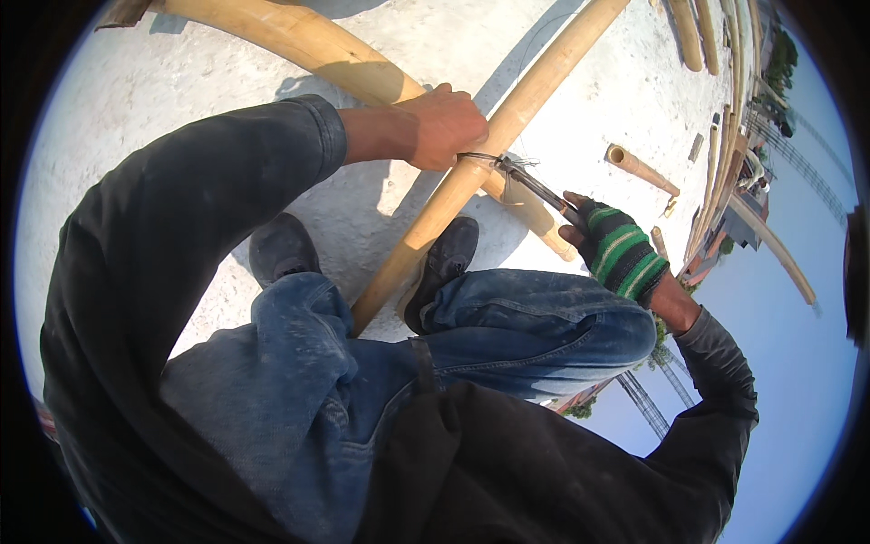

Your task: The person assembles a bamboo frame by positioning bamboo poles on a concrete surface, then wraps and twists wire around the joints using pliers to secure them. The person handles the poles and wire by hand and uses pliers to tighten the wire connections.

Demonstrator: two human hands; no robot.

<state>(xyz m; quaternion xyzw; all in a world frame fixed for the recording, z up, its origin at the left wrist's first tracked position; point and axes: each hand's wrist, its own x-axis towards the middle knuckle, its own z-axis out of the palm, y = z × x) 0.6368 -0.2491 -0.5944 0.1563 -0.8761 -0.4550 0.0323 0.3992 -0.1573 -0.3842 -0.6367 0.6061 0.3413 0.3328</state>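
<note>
Two bamboo poles cross in front of me: a long slanting bamboo pole [530, 95] lies over a lower bamboo pole [299, 41]. Dark binding wire [478, 156] loops around the crossing, with thin loose strands at its end. My left hand [444, 127], bare and closed, grips the slanting pole right beside the wire; its fingertips are partly hidden. In a green, black and grey striped fingerless glove, my right hand [621, 249] is closed around the handles of dark metal pliers [546, 193]. The jaws of the pliers meet the wire at the joint.
Both my shoes [449, 258] stand on pale, rough ground [381, 195] close to the crossing, the slanting pole passing between my legs. A short cut bamboo piece [642, 169] lies to the right. More bamboo poles [687, 36] lie at the upper right, near lattice towers [797, 159] and sky.
</note>
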